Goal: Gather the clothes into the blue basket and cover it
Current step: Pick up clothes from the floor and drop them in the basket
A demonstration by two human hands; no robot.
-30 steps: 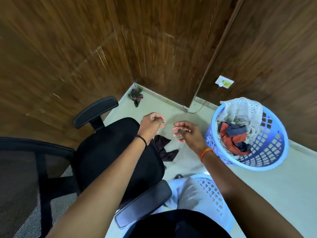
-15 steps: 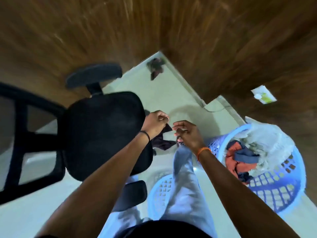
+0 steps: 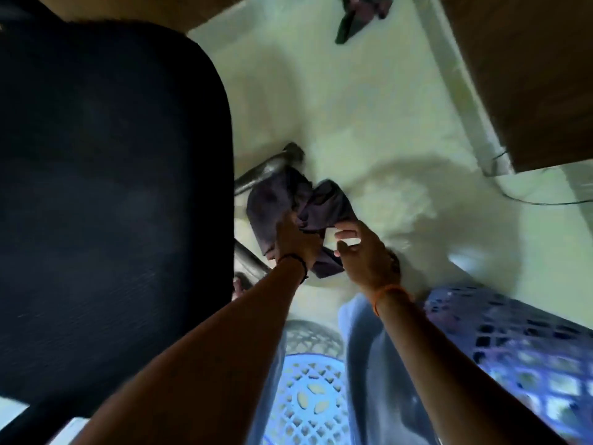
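Left hand grips dark cloth lying on floor beside chair; right hand open, fingers just beside it. Blue basket lower right.

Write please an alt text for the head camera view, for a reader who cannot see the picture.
Seen from above, a person's left hand grips a dark cloth on the pale floor beside a black office chair, the right hand close by. Another dark garment lies farther off; the blue basket shows at lower right.
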